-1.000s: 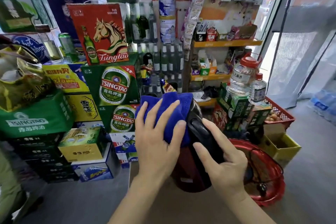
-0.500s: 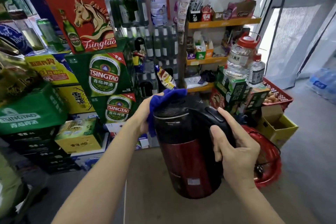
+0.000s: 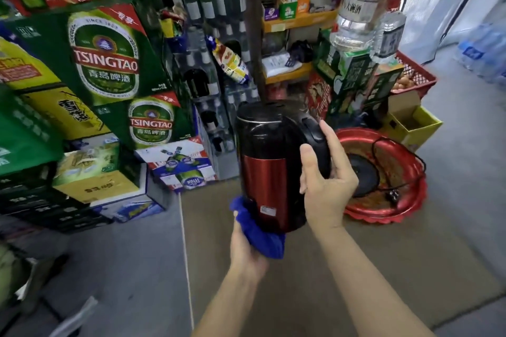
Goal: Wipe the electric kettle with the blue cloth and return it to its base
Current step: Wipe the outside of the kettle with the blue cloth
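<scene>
Kettle held upright, clear of floor. Right hand wrapped round its black handle; left hand beneath, clutching blue cloth against kettle's bottom. Base right of kettle.

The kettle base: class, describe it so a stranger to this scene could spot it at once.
Find the red tray on the floor, right of the kettle held in the right hand. The kettle base is the black disc inside it. Only it trails a black cord with a plug.

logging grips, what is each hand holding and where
Right hand holds the kettle by its black handle; left hand holds the blue cloth under its base.
</scene>
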